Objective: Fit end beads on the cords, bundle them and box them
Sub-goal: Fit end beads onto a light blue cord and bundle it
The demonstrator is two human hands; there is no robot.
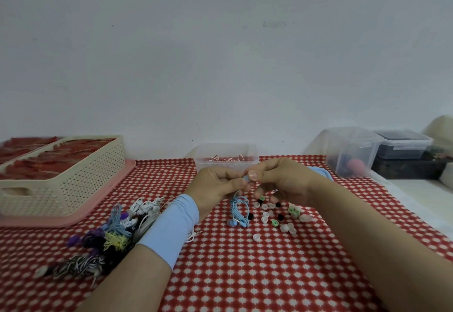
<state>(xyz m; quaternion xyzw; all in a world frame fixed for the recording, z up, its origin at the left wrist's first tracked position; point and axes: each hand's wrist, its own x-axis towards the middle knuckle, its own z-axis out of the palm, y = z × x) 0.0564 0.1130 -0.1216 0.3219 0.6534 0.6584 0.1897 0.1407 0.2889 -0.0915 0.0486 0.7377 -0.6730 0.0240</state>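
My left hand (pixel 215 181) and my right hand (pixel 279 179) meet above the table, both pinching the upper end of a light blue cord (pixel 239 211). The rest of that cord hangs in a coiled bundle down onto the red patterned cloth. Whether a bead sits between my fingertips is hidden. Several loose end beads (pixel 277 216), white, green and black, lie scattered just right of the cord. A heap of bundled cords (pixel 115 233) in blue, white, purple, yellow and black lies left of my left forearm. A clear plastic box (pixel 226 158) with pink cords stands behind my hands.
A cream perforated basket (pixel 73 184) on a pink tray (pixel 98 213) stands at the left, filled with red items. Clear lidded containers (pixel 353 152) and a dark box (pixel 404 147) sit at the back right. The wall rises right behind the table.
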